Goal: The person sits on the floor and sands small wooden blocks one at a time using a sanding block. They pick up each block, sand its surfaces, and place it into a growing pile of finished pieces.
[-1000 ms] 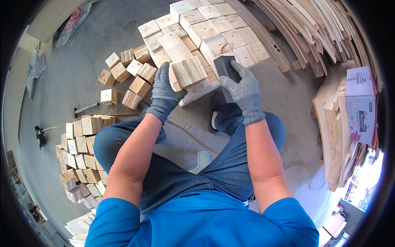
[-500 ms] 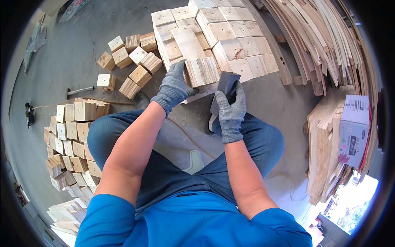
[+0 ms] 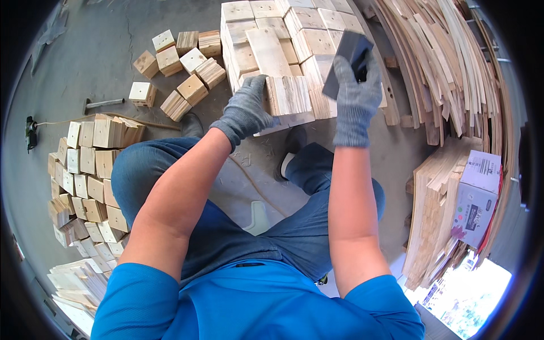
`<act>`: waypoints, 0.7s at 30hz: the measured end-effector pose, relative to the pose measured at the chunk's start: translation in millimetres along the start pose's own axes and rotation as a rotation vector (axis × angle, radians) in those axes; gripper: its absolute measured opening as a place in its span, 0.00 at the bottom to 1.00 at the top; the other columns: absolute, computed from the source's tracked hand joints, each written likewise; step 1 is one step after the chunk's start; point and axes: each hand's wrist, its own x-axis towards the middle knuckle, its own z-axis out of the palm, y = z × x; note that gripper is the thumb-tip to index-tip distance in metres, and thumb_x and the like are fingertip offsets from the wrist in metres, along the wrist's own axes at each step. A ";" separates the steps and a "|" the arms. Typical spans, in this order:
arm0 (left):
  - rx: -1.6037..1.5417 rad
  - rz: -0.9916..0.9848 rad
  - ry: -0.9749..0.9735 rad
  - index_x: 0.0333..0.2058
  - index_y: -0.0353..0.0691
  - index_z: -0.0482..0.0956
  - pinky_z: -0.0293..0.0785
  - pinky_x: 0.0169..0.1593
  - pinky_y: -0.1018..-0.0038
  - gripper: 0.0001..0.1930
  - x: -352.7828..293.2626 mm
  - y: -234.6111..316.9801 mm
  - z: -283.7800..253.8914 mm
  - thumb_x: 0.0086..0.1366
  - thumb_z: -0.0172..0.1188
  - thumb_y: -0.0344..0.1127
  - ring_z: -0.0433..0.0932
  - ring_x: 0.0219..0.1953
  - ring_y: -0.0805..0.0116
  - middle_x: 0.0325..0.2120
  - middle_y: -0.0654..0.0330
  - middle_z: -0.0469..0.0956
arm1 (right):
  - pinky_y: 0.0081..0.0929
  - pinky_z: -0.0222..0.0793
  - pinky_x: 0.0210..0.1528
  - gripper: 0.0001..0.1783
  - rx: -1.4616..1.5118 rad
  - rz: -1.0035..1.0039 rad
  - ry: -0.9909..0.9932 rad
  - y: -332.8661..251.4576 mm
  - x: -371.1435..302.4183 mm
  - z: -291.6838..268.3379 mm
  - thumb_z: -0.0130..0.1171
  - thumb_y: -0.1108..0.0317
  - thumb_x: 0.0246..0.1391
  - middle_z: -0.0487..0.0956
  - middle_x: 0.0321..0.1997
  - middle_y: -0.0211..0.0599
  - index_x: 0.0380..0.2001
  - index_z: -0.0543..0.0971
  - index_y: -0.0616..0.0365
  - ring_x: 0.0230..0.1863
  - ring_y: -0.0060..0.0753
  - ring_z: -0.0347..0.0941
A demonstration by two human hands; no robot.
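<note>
Bright, mostly even light over the middle. We trace the strongest daylight to the opening at lower right, burnt nearly white, most detail inside it lost. The floor catches a pale, bluish sheen near that glare and goes duller grey toward upper left. Shadows soft; we find the darkest between the stacked blocks. Slight smear on the right hand and dark block. Fisheye bends the long planks; we lose the corners to black, lower-left rim dim and soft.
</note>
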 end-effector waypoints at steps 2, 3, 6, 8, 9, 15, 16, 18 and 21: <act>0.021 -0.021 -0.031 0.69 0.42 0.68 0.75 0.71 0.56 0.56 0.7 4.8 -1.6 0.43 0.88 0.50 0.76 0.66 0.39 0.65 0.42 0.72 | 0.41 0.76 0.68 0.44 -0.208 0.003 -0.049 7.2 -28.9 -16.8 0.81 0.55 0.56 0.80 0.65 0.53 0.69 0.75 0.67 0.63 0.47 0.79; 0.035 -0.034 -0.043 0.70 0.43 0.68 0.75 0.71 0.56 0.56 0.6 6.2 -3.1 0.43 0.88 0.49 0.76 0.66 0.40 0.66 0.43 0.72 | 0.44 0.74 0.70 0.44 -0.202 -0.009 -0.078 14.6 -45.2 -22.2 0.81 0.53 0.56 0.81 0.64 0.54 0.68 0.76 0.68 0.64 0.50 0.79; 0.013 -0.032 -0.043 0.70 0.42 0.67 0.75 0.71 0.57 0.57 -0.1 7.2 -3.5 0.42 0.88 0.47 0.77 0.66 0.42 0.65 0.43 0.74 | 0.43 0.74 0.70 0.43 -0.243 0.042 -0.110 28.8 -97.0 -35.9 0.82 0.57 0.55 0.80 0.64 0.53 0.68 0.76 0.68 0.64 0.49 0.78; -0.005 -0.053 -0.070 0.70 0.41 0.67 0.76 0.71 0.58 0.56 -0.6 13.2 -7.0 0.42 0.87 0.46 0.78 0.65 0.43 0.64 0.43 0.75 | 0.43 0.74 0.69 0.42 -0.156 0.116 -0.101 36.9 -124.7 -35.2 0.82 0.60 0.55 0.80 0.64 0.53 0.68 0.77 0.67 0.64 0.48 0.78; -0.015 -0.062 -0.084 0.70 0.41 0.67 0.76 0.71 0.59 0.56 -0.5 16.5 -8.4 0.42 0.87 0.45 0.79 0.65 0.43 0.63 0.43 0.76 | 0.43 0.73 0.70 0.41 -0.118 0.114 -0.104 38.9 -133.7 -34.1 0.82 0.61 0.54 0.80 0.64 0.53 0.67 0.77 0.67 0.65 0.49 0.77; -0.017 -0.072 -0.062 0.68 0.38 0.69 0.78 0.68 0.58 0.54 5.4 16.1 -11.6 0.43 0.86 0.44 0.80 0.64 0.43 0.61 0.42 0.78 | 0.50 0.72 0.69 0.40 -0.444 -0.103 -0.197 40.2 -88.1 -3.7 0.81 0.56 0.50 0.83 0.57 0.57 0.63 0.81 0.67 0.62 0.59 0.77; -0.013 -0.061 -0.024 0.68 0.38 0.69 0.78 0.67 0.58 0.54 4.4 11.0 -8.8 0.43 0.86 0.44 0.80 0.64 0.42 0.61 0.41 0.78 | 0.48 0.73 0.68 0.40 -0.453 -0.112 -0.295 30.7 -64.1 3.0 0.81 0.56 0.50 0.84 0.57 0.57 0.63 0.81 0.67 0.61 0.57 0.79; -0.045 -0.016 -0.017 0.68 0.38 0.70 0.78 0.67 0.58 0.53 5.1 5.5 2.1 0.43 0.86 0.45 0.80 0.63 0.42 0.61 0.42 0.78 | 0.43 0.76 0.67 0.40 -0.325 -0.077 -0.398 29.7 -24.2 8.0 0.82 0.54 0.52 0.86 0.57 0.57 0.63 0.81 0.67 0.60 0.53 0.82; -0.053 -0.005 -0.006 0.68 0.40 0.69 0.78 0.67 0.57 0.53 7.5 3.6 7.0 0.45 0.86 0.47 0.80 0.63 0.41 0.62 0.42 0.78 | 0.38 0.78 0.65 0.43 -0.100 0.022 -0.322 17.2 6.7 13.3 0.83 0.51 0.53 0.85 0.59 0.58 0.66 0.80 0.65 0.59 0.49 0.84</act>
